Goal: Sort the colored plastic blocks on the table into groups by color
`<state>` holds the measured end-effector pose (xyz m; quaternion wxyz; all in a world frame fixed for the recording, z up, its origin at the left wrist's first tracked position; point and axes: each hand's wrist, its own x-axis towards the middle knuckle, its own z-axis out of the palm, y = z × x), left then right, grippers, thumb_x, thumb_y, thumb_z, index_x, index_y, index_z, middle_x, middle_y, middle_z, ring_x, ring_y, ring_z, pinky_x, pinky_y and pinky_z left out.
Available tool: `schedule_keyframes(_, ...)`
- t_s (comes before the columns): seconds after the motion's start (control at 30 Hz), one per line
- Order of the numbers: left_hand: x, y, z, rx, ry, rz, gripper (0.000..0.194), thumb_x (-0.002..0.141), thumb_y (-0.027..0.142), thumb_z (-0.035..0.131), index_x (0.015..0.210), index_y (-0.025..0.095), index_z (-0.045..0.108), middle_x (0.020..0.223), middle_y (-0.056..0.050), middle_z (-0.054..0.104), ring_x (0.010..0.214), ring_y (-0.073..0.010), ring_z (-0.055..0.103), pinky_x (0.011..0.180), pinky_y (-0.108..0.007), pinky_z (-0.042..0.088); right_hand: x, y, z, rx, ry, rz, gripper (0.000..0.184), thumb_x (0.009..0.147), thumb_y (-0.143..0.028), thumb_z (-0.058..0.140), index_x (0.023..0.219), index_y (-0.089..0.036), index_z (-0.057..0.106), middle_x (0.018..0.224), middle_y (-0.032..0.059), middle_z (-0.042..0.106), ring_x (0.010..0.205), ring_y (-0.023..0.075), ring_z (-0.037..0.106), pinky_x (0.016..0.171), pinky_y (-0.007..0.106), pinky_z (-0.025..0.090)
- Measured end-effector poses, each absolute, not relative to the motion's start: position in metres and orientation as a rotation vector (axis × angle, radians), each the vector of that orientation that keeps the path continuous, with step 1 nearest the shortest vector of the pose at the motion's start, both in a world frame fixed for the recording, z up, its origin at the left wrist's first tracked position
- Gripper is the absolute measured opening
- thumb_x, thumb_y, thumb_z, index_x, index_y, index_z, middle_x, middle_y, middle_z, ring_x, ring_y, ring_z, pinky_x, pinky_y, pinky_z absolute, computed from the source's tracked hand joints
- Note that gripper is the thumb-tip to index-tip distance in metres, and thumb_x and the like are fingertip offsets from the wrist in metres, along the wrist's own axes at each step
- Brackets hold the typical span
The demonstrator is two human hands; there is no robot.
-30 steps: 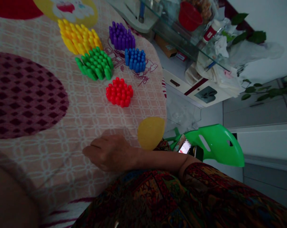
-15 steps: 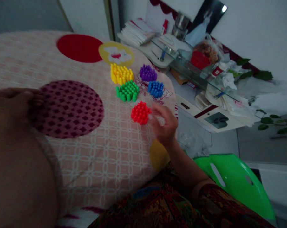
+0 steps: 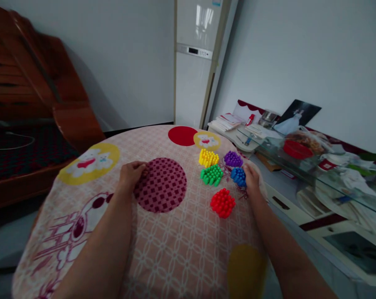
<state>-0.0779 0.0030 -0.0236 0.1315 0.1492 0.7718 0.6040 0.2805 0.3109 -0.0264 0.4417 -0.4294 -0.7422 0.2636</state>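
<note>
My left hand (image 3: 133, 174) rests on the tablecloth at the left edge of a dark maroon checked circle, its fingers curled together. Whether anything is between them is hidden. At the right side of a cluster of blue pegs (image 3: 238, 177), my right hand (image 3: 252, 177) has its fingers bent against the pegs. Nearer to me stands a cluster of red pegs (image 3: 222, 203). Green pegs (image 3: 212, 175), yellow pegs (image 3: 208, 158) and purple pegs (image 3: 233, 158) stand in separate tight bunches close by.
A patterned cloth covers the rounded table (image 3: 175, 249). Beyond its right edge is a low cabinet with a cluttered glass shelf (image 3: 278, 153). A wooden bench (image 3: 75, 120) stands at the left, and a tall white appliance (image 3: 192, 87) behind the table.
My right hand has moved from beside the red pegs to the blue pegs farther off. My view has lifted and turned left. The left hand still lies by the maroon circle.
</note>
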Motion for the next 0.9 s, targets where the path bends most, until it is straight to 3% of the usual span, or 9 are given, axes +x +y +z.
schedule_keyframes(0.2, -0.083, 0.002, -0.029, 0.482, 2.183, 1.804, 0.021, 0.066, 0.025, 0.066, 0.082, 0.017, 0.075, 0.064, -0.002, 0.069, 0.055, -0.0133, 0.061, 0.06, -0.023, 0.05, 0.201, 0.228, -0.024, -0.882, -1.894, 0.963, 0.055, 0.086, -0.055, 0.051, 0.121, -0.016, 0.068, 0.128, 0.0138, 0.068, 0.122, 0.0253, 0.061, 0.107, 0.042, 0.046)
schedule_keyframes(0.5, -0.062, 0.004, -0.016, 0.689, 2.306, 1.711, 0.033, 0.067, 0.036, 0.069, 0.093, 0.018, 0.077, 0.077, -0.006, 0.075, 0.075, -0.0221, 0.069, 0.07, -0.029, 0.055, 0.102, 0.141, 0.004, -0.332, -1.89, 1.385, 0.047, 0.089, -0.053, 0.055, 0.12, -0.02, 0.069, 0.132, 0.0103, 0.066, 0.125, 0.0236, 0.059, 0.108, 0.04, 0.046)
schedule_keyframes(0.63, -0.057, 0.005, -0.01, 0.759, 2.374, 1.652, 0.036, 0.071, 0.038, 0.065, 0.098, 0.018, 0.077, 0.087, -0.008, 0.077, 0.083, -0.0242, 0.071, 0.079, -0.032, 0.056, 0.13, 0.189, 0.013, -0.389, -1.916, 1.214, 0.05, 0.088, -0.053, 0.056, 0.122, -0.019, 0.068, 0.129, 0.0116, 0.068, 0.12, 0.0245, 0.062, 0.102, 0.04, 0.049)
schedule_keyframes(0.8, -0.06, 0.01, -0.01, 0.894, 2.471, 1.557, 0.04, 0.077, 0.039, 0.058, 0.105, 0.017, 0.075, 0.102, -0.008, 0.077, 0.097, -0.0244, 0.07, 0.091, -0.033, 0.054, 0.212, 0.309, 0.009, -0.987, -1.635, 0.63, 0.054, 0.086, -0.049, 0.059, 0.119, -0.008, 0.068, 0.126, 0.0198, 0.066, 0.121, 0.0329, 0.058, 0.109, 0.051, 0.041)
schedule_keyframes(0.9, -0.059, 0.014, -0.011, 0.945, 2.501, 1.456, 0.039, 0.078, 0.038, 0.057, 0.106, 0.018, 0.074, 0.107, -0.008, 0.077, 0.101, -0.0246, 0.07, 0.095, -0.034, 0.053, 0.236, 0.351, 0.009, -1.113, -1.638, 0.707, 0.04, 0.095, -0.043, 0.056, 0.123, -0.015, 0.064, 0.131, 0.0155, 0.061, 0.118, 0.0286, 0.058, 0.102, 0.048, 0.048)
